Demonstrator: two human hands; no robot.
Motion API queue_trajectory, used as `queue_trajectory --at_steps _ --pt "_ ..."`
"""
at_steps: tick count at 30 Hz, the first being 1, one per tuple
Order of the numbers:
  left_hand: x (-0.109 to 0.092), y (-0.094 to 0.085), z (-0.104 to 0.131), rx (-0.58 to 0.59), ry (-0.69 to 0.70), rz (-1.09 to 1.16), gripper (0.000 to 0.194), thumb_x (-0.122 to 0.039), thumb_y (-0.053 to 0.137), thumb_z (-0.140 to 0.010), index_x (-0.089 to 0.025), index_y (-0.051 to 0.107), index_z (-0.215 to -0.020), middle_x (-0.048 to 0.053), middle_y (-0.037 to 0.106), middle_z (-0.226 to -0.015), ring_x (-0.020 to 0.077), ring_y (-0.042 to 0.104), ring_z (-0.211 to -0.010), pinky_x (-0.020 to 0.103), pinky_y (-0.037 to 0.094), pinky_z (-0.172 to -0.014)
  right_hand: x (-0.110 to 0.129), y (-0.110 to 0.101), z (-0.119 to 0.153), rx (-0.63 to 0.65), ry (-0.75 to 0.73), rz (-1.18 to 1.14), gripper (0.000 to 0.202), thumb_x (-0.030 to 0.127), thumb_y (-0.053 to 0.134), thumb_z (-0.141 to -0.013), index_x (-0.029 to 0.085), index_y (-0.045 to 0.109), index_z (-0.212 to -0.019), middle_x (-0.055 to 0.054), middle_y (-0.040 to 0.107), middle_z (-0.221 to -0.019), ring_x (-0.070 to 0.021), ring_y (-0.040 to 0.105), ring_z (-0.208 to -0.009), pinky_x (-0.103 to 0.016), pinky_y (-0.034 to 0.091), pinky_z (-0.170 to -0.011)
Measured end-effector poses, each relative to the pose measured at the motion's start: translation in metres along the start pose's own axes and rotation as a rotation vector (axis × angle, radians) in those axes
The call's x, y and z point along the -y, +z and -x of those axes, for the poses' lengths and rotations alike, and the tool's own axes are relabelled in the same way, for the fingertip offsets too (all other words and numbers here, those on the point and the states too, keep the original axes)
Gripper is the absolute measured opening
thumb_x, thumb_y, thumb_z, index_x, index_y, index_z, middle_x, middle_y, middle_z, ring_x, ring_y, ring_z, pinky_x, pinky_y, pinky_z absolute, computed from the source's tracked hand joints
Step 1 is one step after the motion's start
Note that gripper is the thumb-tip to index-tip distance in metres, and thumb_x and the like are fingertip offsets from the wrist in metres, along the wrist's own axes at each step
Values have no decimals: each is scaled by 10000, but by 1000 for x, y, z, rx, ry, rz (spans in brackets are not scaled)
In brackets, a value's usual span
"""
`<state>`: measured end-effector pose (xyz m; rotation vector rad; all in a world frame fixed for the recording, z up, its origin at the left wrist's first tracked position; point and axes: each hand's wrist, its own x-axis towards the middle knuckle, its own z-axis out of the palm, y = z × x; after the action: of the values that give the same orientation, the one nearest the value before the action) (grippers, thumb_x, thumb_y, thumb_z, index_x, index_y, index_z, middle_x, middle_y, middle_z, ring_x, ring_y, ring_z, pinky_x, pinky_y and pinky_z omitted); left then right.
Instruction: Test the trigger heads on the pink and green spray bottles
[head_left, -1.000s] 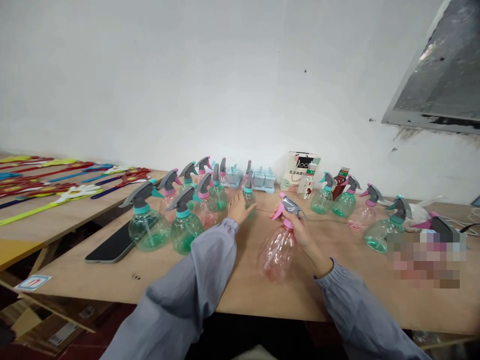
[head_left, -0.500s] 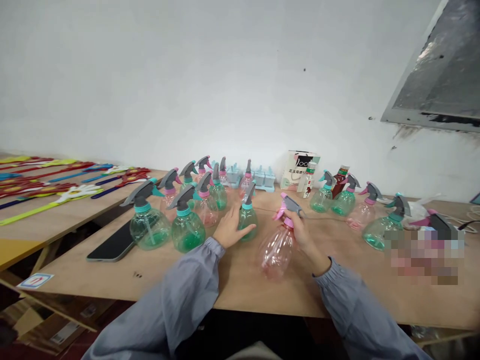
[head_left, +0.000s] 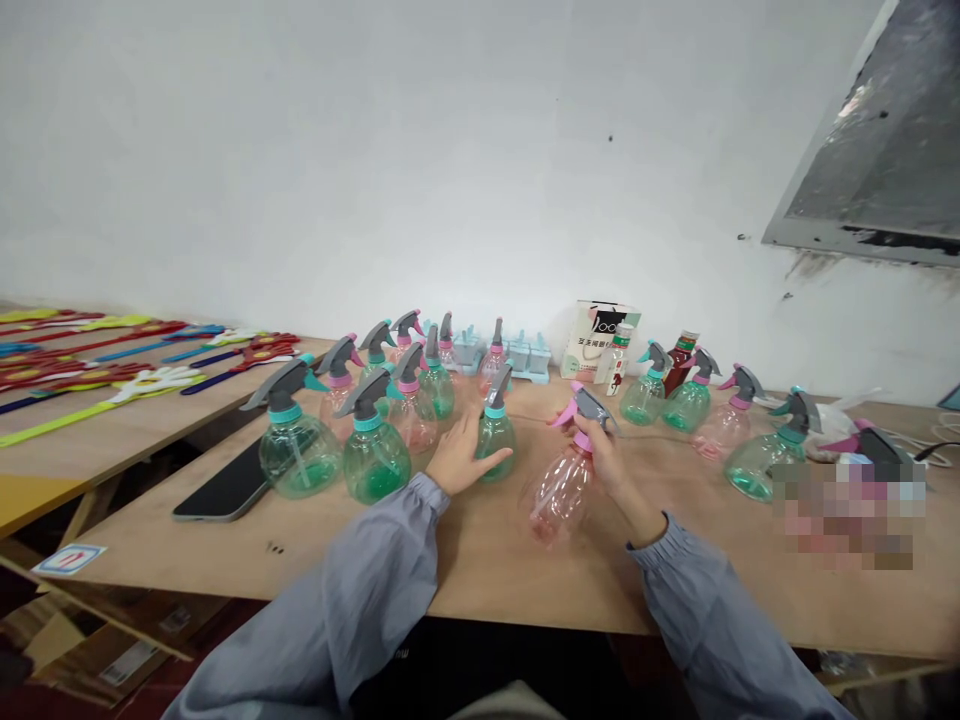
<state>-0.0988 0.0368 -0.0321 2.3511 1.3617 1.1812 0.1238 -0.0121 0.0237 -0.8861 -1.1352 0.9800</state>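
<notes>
My right hand [head_left: 609, 465] is closed around the neck of a clear pink spray bottle [head_left: 555, 495] with a grey and pink trigger head. The bottle is tilted, its head leaning right and its base toward the table's front. My left hand [head_left: 459, 455] is open beside a small green spray bottle [head_left: 495, 440], with its thumb stretched across the bottle's lower front. Whether its fingers touch that bottle, I cannot tell. Left of this hand stand several green and pink spray bottles, among them a green spray bottle [head_left: 377, 470] with liquid inside.
A phone [head_left: 225, 485] lies at left on the table [head_left: 517, 605]. More spray bottles stand at right, including a green spray bottle [head_left: 757, 470]. A printed box [head_left: 589, 340] and light-blue moulds [head_left: 529, 358] are by the wall. Colourful hand-shaped items [head_left: 157, 383] cover the left table.
My right hand and the pink spray bottle have shifted slightly right, and the bottle's base has risen a little. My left hand stays in place.
</notes>
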Motion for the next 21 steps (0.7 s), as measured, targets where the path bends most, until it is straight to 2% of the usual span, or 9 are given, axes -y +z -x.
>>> queue_trajectory --at_steps 3,7,10,13,17,21 --pt "0 0 0 -3 9 9 763 -536 696 -836 -179 378 -1432 192 541 -1414 363 527 -1345 553 431 -1112 -3 -2 -3 7 -58 100 307 528 697 -730 253 693 -867 -30 735 -932 -209 667 -913 -271 518 -645" --pt "0 -1 0 0 12 16 760 -542 688 -839 -176 382 -1431 194 534 -1425 358 521 -1353 548 423 -1123 -5 -7 -8 -98 -224 192 337 568 616 -800 244 620 -711 -7 677 -727 -171 629 -717 -282 508 -615" --pt "1 -1 0 4 18 19 768 -546 682 -844 -185 370 -1446 192 515 -1452 360 489 -1386 552 421 -1124 -4 -21 -17 -115 -263 259 356 595 622 -800 244 656 -747 -19 715 -773 -178 657 -741 -294 527 -634" --pt "2 -1 0 4 19 30 779 -564 680 -842 -203 368 -1458 186 503 -1472 362 474 -1401 547 426 -1121 -1 -47 -29 -210 -257 322 416 627 694 -744 244 720 -903 -49 768 -915 -222 713 -873 -324 562 -689" --pt "1 -2 0 18 1 33 801 -578 684 -836 -196 365 -1463 194 500 -1474 368 476 -1400 551 424 -1125 2 -99 -40 -454 -319 415 473 638 733 -697 203 738 -883 -68 769 -824 -238 721 -810 -345 566 -688" --pt "0 -2 0 25 -5 23 816 -575 680 -841 -190 344 -1477 203 484 -1493 368 468 -1408 556 421 -1128 3 -149 -48 -545 -303 535 519 633 717 -703 164 745 -924 -81 752 -817 -235 694 -769 -381 564 -711"
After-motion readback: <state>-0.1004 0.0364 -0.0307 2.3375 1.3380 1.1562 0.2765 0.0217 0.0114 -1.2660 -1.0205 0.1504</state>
